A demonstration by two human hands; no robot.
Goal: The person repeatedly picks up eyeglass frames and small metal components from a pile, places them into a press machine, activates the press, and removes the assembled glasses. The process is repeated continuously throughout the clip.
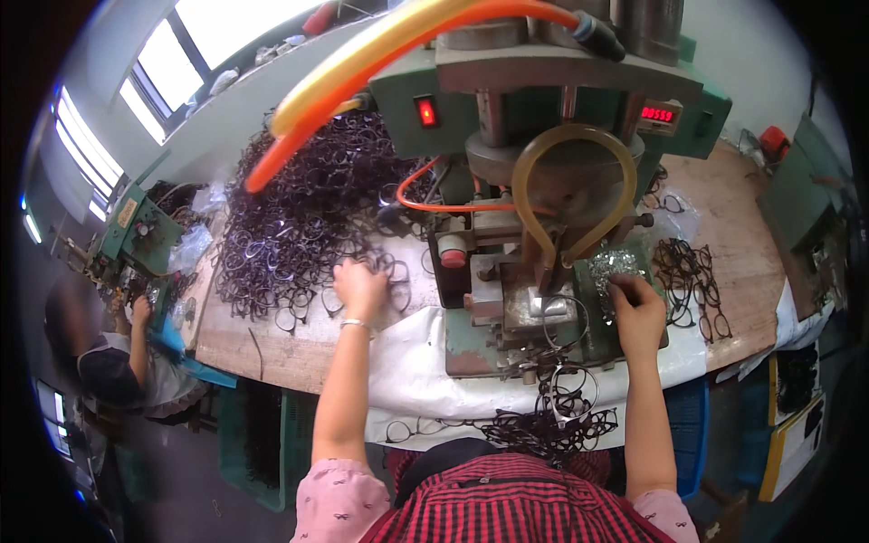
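Note:
At the near edge of a large pile of dark eyeglass frames (299, 217), my left hand (359, 291) has curled fingers on an eyeglass frame (399, 288), slightly blurred. My right hand (639, 312) is over a tray of small silver metal pieces (611, 264), its thumb and fingertips pinched together. Whatever lies between those fingertips is too small to make out. Between my hands stands a green press (462, 339). On its metal block (549, 306) rests another eyeglass frame (587, 328), with a looped tan hose (625, 167) hanging above.
More eyeglass frames (543, 425) lie heaped at the table's front edge, before my body. Further frames (688, 276) lie right of the tray. An orange hose (380, 59) arches over the left side. At far left a person (113, 362) sits by another green machine (140, 231).

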